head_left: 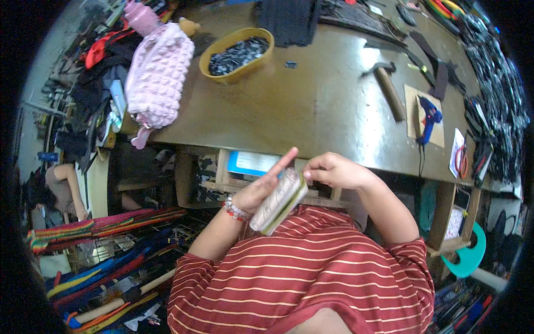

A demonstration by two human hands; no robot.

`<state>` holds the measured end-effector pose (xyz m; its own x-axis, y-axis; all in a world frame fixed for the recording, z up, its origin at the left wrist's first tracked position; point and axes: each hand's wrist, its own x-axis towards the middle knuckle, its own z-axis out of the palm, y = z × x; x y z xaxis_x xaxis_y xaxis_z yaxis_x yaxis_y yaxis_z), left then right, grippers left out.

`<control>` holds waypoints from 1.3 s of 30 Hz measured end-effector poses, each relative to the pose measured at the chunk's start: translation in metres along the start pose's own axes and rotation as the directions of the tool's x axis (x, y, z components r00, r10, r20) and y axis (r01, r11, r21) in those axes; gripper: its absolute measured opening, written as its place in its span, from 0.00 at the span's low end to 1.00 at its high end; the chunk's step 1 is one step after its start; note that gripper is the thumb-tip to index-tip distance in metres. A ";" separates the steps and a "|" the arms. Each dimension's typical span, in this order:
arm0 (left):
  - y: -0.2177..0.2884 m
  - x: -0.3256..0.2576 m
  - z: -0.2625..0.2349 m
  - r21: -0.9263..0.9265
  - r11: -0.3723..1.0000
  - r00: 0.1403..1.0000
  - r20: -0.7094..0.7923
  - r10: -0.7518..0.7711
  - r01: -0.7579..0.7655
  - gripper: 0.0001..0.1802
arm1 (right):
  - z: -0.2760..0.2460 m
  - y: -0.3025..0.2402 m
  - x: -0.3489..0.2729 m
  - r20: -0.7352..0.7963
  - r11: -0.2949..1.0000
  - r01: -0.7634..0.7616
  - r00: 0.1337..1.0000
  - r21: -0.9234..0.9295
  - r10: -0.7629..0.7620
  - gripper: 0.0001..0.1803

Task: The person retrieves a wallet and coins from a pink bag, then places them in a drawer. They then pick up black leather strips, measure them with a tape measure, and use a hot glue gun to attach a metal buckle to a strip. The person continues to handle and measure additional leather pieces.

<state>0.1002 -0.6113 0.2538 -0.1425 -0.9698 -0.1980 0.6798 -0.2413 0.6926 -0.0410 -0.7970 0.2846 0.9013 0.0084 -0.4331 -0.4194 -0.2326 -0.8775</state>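
Observation:
My left hand [257, 195], with a beaded bracelet at its wrist, holds a pale pouch [271, 203] in front of my striped shirt. Its thumb side lies along the pouch and one finger points out past the top. A yellow-green zip [285, 212] runs down the pouch's right edge. At the upper end of that zip, the thumb and fingertips of my right hand [336, 170] are closed in a pinch. Whether a zip pull sits between them is too small to tell. Both hands are just off the table's near edge, over a pulled-out drawer [224, 170].
On the brown table [311, 111] stand a yellow basket [270, 54] of small dark pieces and a pink puffy bag [160, 78]. A hammer [391, 94], a blue glue gun [428, 119] and red-handled scissors [461, 161] lie to the right. Dark straps [489, 72] heap at the far right.

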 end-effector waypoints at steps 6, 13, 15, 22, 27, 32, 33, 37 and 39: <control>0.022 -0.007 -0.008 0.269 0.961 0.996 -0.050 0.074 -0.058 0.53 | -0.016 -0.026 0.005 -0.192 0.980 0.119 0.977 0.156 -0.089 0.13; 0.038 -0.015 -0.017 0.353 0.930 0.994 -0.003 0.107 -0.099 0.53 | -0.014 -0.042 0.031 -0.058 0.967 0.235 0.969 -0.094 -0.241 0.29; 0.041 -0.015 -0.017 0.345 0.937 0.997 -0.041 0.066 -0.048 0.53 | -0.014 -0.037 0.035 -0.019 0.985 0.175 0.984 0.005 -0.175 0.28; 0.043 -0.014 -0.015 0.341 0.934 0.992 -0.032 0.125 -0.106 0.37 | -0.022 -0.023 0.041 0.240 0.946 -0.105 0.970 0.305 0.030 0.16; 0.046 -0.011 -0.025 0.670 0.720 0.953 -0.065 0.297 -0.179 0.28 | -0.018 -0.045 0.035 -0.221 0.904 0.276 0.908 -0.326 -0.357 0.13; 0.052 -0.007 -0.041 0.460 0.812 0.782 -0.325 0.531 -0.360 0.18 | 0.013 -0.076 0.008 -0.347 0.762 0.254 0.774 -0.596 -0.529 0.09; 0.052 -0.004 -0.043 0.494 0.775 0.745 -0.322 0.584 -0.394 0.18 | 0.023 -0.078 0.006 -0.354 0.727 0.198 0.771 -0.657 -0.530 0.09; 0.054 0.007 -0.047 0.395 0.689 0.459 -0.534 0.710 -0.607 0.18 | 0.061 -0.067 0.014 -0.229 0.471 0.173 0.700 -0.865 -0.677 0.14; 0.057 0.015 -0.046 0.341 0.601 0.344 -0.576 0.741 -0.723 0.19 | 0.070 -0.058 0.029 -0.201 0.358 0.152 0.602 -0.921 -0.773 0.25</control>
<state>0.1694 -0.6379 0.2584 0.8695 -0.4918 0.0458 0.2660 0.5443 0.7956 0.0017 -0.7156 0.3083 0.8883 -0.0109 0.4591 0.0865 -0.9779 -0.1904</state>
